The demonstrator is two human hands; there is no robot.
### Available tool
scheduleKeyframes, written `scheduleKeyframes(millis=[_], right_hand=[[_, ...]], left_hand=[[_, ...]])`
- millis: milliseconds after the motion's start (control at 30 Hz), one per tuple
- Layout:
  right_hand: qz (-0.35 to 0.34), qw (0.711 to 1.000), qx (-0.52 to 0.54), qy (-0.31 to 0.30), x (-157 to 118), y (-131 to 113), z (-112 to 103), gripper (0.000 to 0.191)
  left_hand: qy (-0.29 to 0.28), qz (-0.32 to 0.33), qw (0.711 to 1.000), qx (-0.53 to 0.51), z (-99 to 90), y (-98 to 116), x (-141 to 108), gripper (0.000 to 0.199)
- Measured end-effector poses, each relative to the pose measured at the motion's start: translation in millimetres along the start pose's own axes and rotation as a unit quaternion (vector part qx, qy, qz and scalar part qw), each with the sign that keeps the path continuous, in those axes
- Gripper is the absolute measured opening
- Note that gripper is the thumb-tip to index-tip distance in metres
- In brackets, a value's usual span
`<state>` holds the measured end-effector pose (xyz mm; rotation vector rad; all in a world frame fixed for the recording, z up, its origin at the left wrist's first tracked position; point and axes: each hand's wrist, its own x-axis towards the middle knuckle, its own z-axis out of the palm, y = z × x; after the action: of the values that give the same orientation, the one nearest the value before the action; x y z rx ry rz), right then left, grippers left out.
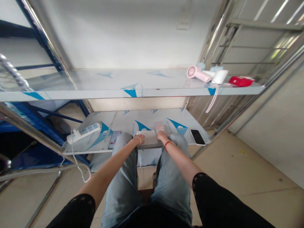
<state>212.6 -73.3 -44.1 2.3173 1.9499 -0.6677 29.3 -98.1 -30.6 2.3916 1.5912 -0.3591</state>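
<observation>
My left hand [140, 139] and right hand [162, 136] each have their fingers closed on an end of a flat white box [147, 137] lying at the front edge of the lower shelf [128, 122]. A phone [197, 136] lies to the right, a power strip [83, 133] to the left. A pink hair dryer [197, 72] sits on the upper shelf [106, 84].

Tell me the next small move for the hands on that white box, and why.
Probably lift the white box slightly off the lower shelf. The left hand and right hand already hold its two ends, and it sits at the shelf's front edge above the knees, though the grip itself is too small to judge.
</observation>
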Motion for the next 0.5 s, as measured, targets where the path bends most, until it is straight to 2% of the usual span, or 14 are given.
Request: scheduleKeyframes(millis=[133,233,333,500], right_hand=[[0.02,0.997,-0.027,0.063,19.7,1.6,-6.9,0.05],[-0.013,0.997,-0.039,0.062,34.9,1.3,-19.4,0.057],[-0.054,0.997,-0.052,0.028,49.3,2.2,-33.9,0.044],[-0.056,0.997,-0.037,-0.026,63.1,0.9,-44.4,0.022]], left_hand=[[-0.061,0.018,0.998,0.02,5.9,-1.0,9.8,0.051],[-0.086,0.028,0.996,0.022,9.0,-3.3,22.5,0.058],[-0.1,0.026,0.994,0.019,9.7,-7.3,37.7,0.057],[-0.099,0.028,0.995,0.005,5.9,-20.1,60.2,0.053]])
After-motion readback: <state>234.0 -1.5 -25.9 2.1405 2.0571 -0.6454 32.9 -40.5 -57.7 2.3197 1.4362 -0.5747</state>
